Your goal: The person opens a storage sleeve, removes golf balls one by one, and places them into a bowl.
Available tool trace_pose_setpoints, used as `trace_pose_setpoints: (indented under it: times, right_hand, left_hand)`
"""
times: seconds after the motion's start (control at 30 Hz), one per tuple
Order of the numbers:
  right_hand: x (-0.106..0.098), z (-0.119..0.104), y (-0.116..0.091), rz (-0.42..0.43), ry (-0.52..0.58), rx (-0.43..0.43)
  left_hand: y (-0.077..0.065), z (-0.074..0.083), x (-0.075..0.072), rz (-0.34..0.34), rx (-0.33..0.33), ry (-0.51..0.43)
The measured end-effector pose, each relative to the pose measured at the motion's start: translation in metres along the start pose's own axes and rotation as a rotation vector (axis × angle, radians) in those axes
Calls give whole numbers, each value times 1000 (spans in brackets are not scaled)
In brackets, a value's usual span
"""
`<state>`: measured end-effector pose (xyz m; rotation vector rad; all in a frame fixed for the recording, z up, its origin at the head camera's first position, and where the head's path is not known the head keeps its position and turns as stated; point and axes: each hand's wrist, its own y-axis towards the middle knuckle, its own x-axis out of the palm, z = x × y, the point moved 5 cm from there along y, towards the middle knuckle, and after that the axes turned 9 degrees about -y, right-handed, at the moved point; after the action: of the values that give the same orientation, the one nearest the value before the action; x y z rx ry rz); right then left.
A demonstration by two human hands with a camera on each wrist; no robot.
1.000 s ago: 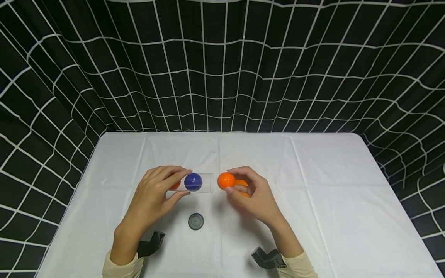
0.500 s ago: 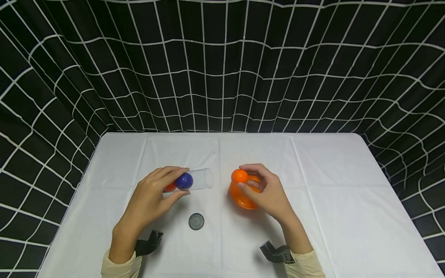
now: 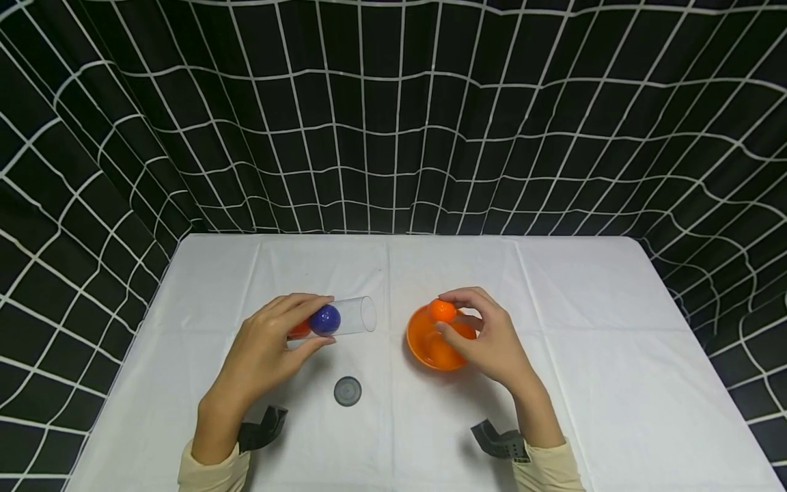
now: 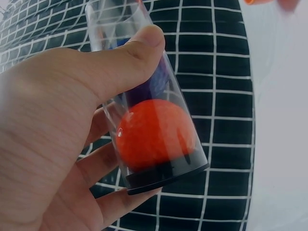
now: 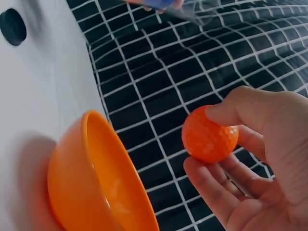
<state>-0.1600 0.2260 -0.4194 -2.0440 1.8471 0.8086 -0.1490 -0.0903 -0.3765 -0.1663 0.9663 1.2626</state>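
My left hand [image 3: 270,345] grips a clear plastic tube [image 3: 352,316] that lies nearly level, its open end toward the right. Inside it, a blue ball [image 3: 325,320] sits against a red-orange ball [image 4: 155,135], which rests by the dark cap at the tube's closed end. My right hand [image 3: 488,338] pinches an orange dimpled golf ball [image 5: 209,134] between thumb and fingers. That ball is held above an orange bowl [image 3: 424,348], overlapping its far rim in the head view.
A round dark grey cap [image 3: 348,391] lies flat on the white-covered table [image 3: 590,369], in front of the tube. Black curtain [image 3: 393,116] with a white grid surrounds the table's back and sides. Each wrist carries a black camera mount.
My right hand has carried the orange golf ball rightward, from near the tube's mouth to over the bowl. The tube has tilted, and the blue ball has slid left against the red-orange one.
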Motion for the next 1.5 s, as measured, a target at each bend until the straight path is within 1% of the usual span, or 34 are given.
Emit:
trace_pose_setpoints:
  times: [0.17,0.27,0.53,0.77,1.0,1.17,1.27,1.4,1.5]
  right_hand:
    - [-2,5,-1,7,-72,-18]
    - [-3,7,-2,-3,-104,-15]
    - [-1,10,-3,-24,-241,-29]
    - [4,10,-2,-34,-267,-54]
    - [8,13,-9,-54,-336,-37]
    - [10,12,-10,-53,-366,-55]
    - [10,11,-10,-61,-382,-59]
    - [9,10,-8,-74,-403,-73]
    - [6,9,-6,-54,-392,-66]
  left_hand:
    - [1,-1,1,-8,2,9]
    - [1,-2,1,-14,5,14]
    - [0,-3,3,-24,4,6]
    - [2,-4,1,-23,-9,13]
    - [1,-4,5,-56,3,6]
    - [5,-4,8,-65,7,-7]
    - [4,-4,9,-75,-4,-2]
    - [2,-5,9,-66,-18,-1]
    - [0,-5,8,-51,-17,-4]
